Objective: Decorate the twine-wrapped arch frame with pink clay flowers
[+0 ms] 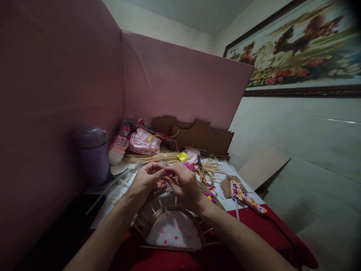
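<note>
My left hand [145,180] and my right hand [184,186] meet over a half-round frame [169,210] made of thin wooden sticks and cardboard, with a white dotted fabric [173,231] lying inside its arch. Both hands have their fingertips pinched together on a small pink piece [167,174] that I cannot make out clearly. Pink and yellow beads [210,195] lie just right of my right hand. The scene is dim.
Scissors [203,172] and a floral-patterned glue gun [246,197] lie to the right. A bundle of bamboo sticks [146,158], pink packets [142,142] and cardboard pieces [201,137] sit behind. A purple bottle [94,154] stands left. Pink screens [175,79] wall the table.
</note>
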Demonstrator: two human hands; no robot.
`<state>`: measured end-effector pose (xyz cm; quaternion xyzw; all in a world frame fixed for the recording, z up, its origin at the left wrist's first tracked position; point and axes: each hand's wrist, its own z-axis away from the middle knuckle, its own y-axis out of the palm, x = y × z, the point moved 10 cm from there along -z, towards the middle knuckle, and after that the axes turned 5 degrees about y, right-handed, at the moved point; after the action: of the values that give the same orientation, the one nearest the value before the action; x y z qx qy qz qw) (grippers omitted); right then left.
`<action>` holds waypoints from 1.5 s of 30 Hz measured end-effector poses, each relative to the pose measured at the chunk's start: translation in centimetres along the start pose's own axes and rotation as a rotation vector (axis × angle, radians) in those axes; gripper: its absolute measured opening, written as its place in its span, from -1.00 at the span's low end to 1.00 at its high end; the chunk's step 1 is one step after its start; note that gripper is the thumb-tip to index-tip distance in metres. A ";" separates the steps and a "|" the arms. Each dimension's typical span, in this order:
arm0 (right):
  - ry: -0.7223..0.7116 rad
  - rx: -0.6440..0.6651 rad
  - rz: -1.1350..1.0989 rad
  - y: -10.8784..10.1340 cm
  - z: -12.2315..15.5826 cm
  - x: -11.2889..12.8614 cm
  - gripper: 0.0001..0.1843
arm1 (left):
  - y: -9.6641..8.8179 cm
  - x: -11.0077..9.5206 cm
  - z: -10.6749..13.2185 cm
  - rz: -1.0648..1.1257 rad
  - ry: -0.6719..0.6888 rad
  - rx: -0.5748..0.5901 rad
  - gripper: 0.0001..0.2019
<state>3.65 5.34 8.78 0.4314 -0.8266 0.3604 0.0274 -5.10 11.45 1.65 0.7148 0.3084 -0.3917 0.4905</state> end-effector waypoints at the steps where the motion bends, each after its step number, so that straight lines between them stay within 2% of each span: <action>1: -0.001 -0.006 -0.023 -0.1 0.1 -0.1 -0.83 | -0.1 -0.1 0.0 -0.014 0.003 -0.008 -0.70; 5: 0.060 -0.026 -0.090 -0.5 0.3 -1.1 -0.85 | -0.1 -0.3 0.2 -0.109 0.007 -0.010 -0.71; 10: 0.107 0.040 -0.112 -0.3 0.6 -1.6 -0.85 | 0.2 -0.1 0.2 -0.123 -0.001 0.017 -0.75; 17: 0.158 0.066 -0.122 -0.1 0.7 -2.3 -0.94 | 0.0 0.2 0.1 -0.182 0.002 0.013 -0.79; 25: 0.177 0.102 -0.126 0.5 0.8 -2.2 -0.92 | 0.3 -0.8 0.0 -0.298 0.101 0.000 -0.82; 28: 0.225 0.070 -0.186 0.2 0.8 -2.6 -0.93 | 0.0 -0.7 -0.1 -0.236 0.101 -0.013 -0.82; 32: 0.308 0.030 -0.300 -0.2 0.8 -3.5 -0.96 | 0.3 -0.4 -0.1 -0.149 0.066 0.033 -0.81; 40: 0.336 0.064 -0.345 0.2 1.1 -4.0 -0.89 | 0.3 -0.7 0.1 -0.329 0.118 0.007 -0.74; 42: 0.336 0.077 -0.334 0.2 1.2 -4.0 -0.89 | 0.4 -1.2 0.1 -0.449 0.184 0.003 -0.78; 45: 0.331 0.078 -0.314 0.1 1.2 -4.2 -0.89 | 1.2 -2.0 0.2 -0.645 0.299 0.065 -0.83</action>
<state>6.54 7.51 6.32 0.4907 -0.7189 0.4492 0.2016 -5.15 10.75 3.92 0.6454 0.5739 -0.4269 0.2682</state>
